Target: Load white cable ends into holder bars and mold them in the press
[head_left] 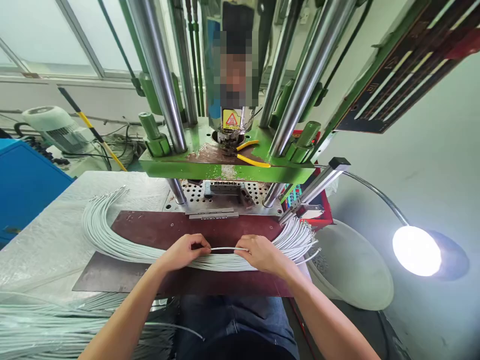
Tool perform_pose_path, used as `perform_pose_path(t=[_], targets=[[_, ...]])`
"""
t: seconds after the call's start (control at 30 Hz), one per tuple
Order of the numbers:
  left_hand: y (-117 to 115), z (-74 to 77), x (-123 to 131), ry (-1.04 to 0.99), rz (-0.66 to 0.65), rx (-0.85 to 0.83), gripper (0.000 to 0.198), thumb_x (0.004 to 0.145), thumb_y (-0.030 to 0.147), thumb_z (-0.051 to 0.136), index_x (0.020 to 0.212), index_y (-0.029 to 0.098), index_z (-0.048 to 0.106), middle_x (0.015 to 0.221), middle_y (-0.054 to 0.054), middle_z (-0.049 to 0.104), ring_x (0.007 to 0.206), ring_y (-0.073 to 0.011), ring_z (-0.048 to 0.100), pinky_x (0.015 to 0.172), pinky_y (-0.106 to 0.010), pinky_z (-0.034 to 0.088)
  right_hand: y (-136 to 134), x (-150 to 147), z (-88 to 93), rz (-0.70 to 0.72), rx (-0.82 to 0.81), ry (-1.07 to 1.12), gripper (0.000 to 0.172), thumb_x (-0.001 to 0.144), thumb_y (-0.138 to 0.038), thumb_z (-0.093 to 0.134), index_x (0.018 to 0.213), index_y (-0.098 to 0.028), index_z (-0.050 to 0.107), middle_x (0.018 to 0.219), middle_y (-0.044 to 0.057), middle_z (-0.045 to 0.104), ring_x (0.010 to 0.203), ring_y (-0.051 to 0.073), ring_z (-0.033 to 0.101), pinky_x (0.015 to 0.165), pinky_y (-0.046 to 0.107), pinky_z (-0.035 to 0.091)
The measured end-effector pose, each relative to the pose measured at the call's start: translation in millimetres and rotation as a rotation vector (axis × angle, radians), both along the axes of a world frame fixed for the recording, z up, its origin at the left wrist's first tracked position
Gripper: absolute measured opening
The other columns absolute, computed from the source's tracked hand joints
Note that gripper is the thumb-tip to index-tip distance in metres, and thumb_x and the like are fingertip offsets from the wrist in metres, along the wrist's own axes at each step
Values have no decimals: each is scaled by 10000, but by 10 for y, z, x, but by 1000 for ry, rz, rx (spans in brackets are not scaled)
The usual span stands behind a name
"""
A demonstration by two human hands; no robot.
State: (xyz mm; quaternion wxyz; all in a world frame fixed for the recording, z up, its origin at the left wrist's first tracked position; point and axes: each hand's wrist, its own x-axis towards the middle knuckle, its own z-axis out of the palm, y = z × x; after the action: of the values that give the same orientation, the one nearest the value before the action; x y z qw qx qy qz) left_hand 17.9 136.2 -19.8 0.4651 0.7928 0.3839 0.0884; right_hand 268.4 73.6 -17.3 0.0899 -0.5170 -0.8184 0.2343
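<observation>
Two bare hands at mid-bench, with much on either side. Far left, a blue cabinet (pixel 22 190), and behind it a white motor housing (pixel 56 125). Low at the left edge, a loose heap of white wires (pixel 48 325). Next, a curved bundle of white cables (pixel 108 240), lying across a dark brown plate (pixel 161 227) and arcing from the left rear round to the right. Left hand (pixel 183 253) resting on the bundle, thumb and forefinger pinched closed on one end of a single white cable (pixel 225 248). That cable stretched straight between both hands, just above the bundle. Right hand (pixel 262 253) opposite, fingers likewise pinched shut on the other end, heel of the hand touching the bundle. Behind the hands, a green press (pixel 176 167) with steel columns, a metal mould (pixel 221 190) beneath its platen, yellow-handled pliers (pixel 253 161) on top. Further right, a white basin (pixel 352 270) beside the bench, then a lit lamp (pixel 416 250) on a flexible neck.
</observation>
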Motion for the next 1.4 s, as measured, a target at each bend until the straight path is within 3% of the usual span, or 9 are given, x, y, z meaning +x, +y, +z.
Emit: perform_pose_path(t=[0.13,0.23,0.4,0.53,0.9,1.0,1.1,1.23,1.4], targets=[[-55,-46,20,25,-28,2,284,831,438,584,860,195,727,858,-38,679,834,-198,613,762,-282,445,33,20,149,-83,58,136,210,967,-306,515,931,-204,695,936,31,716,872,164,647,773,271,437],[-44,-82,65,32,-32,14,300,839,436,563,742,183,694,810,-38,664,799,-190,600,747,-279,436,26,40,243,-96,17,126,188,950,-321,539,948,-220,697,944,19,714,861,160,643,764,275,430],[13,-84,109,13,-25,21,341,839,470,550,648,199,628,713,-15,625,747,-183,576,696,-277,428,62,11,86,-25,-61,-16,234,904,-383,598,997,-193,699,984,67,700,984,221,619,829,314,437],[17,-60,87,-22,-15,-3,352,836,492,554,657,196,618,735,-14,634,759,-185,580,699,-278,435,106,1,-59,-13,-122,47,189,909,-329,579,904,-183,699,915,48,710,900,204,635,794,301,437],[-15,-22,75,-33,17,-16,292,819,477,596,780,198,671,804,-9,647,823,-192,573,744,-286,432,143,-38,83,-84,-138,262,137,901,-250,568,901,-189,691,919,19,705,849,150,639,750,253,435],[-32,-13,71,-37,6,-1,324,824,491,577,694,200,635,776,-8,626,825,-190,563,754,-286,429,132,3,53,-57,-76,144,121,863,-281,636,945,-204,681,946,19,703,896,164,644,781,258,443],[-57,-3,43,-44,6,18,362,853,509,514,685,199,597,730,2,595,776,-181,545,710,-284,424,119,142,25,-142,-48,-59,129,850,-297,652,918,-194,687,909,50,718,846,199,662,738,282,448],[-143,-45,35,19,46,95,378,863,521,489,655,209,542,668,18,545,687,-169,516,638,-280,394,-60,286,178,-261,0,-126,76,859,-198,617,880,-178,687,916,68,723,876,207,658,778,292,442],[-223,-154,38,16,115,251,398,826,517,538,573,223,448,635,25,496,599,-146,486,603,-275,381,-452,254,509,-180,234,-40,110,902,-260,598,962,-202,670,892,51,709,849,188,632,782,294,432]])
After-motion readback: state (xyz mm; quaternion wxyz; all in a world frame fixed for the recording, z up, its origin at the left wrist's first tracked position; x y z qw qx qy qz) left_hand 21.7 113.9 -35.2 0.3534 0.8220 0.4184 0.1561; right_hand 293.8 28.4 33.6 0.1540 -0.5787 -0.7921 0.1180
